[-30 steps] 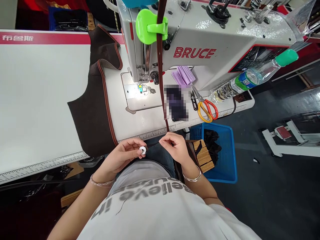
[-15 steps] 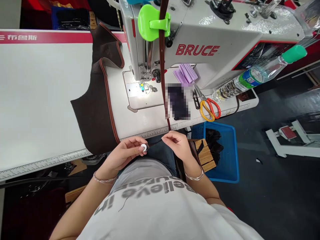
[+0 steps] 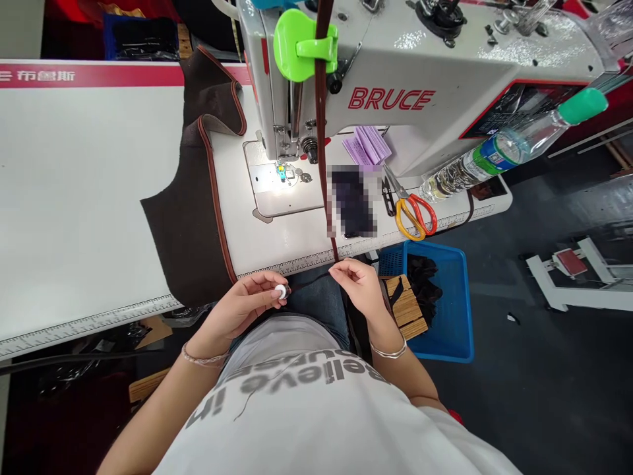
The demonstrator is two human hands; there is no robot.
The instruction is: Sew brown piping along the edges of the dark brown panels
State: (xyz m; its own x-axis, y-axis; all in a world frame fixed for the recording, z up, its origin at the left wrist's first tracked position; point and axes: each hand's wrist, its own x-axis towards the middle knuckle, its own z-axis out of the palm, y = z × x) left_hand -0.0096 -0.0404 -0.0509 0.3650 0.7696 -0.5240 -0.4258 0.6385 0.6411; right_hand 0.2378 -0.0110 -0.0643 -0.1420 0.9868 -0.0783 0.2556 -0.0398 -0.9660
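Observation:
In front of my waist, my left hand is closed around a small roll of dark tape with a white round core. A narrow dark strip runs taut from that roll to my right hand, whose thumb and forefinger pinch it. Just behind my right fingers, a brown binding strip hangs down from a green clip on the sewing machine. Left of the needle area lies a dark brown fabric piece with a reddish-brown bound edge.
Scissors with orange and yellow handles, black thread snips, a blurred-out phone, purple papers and a water bottle are on the machine table. Below right stands a blue basket with dark scraps and a wooden block.
My right hand has moved a little to the right and my left hand slightly left. A longer length of dark strip is stretched between them.

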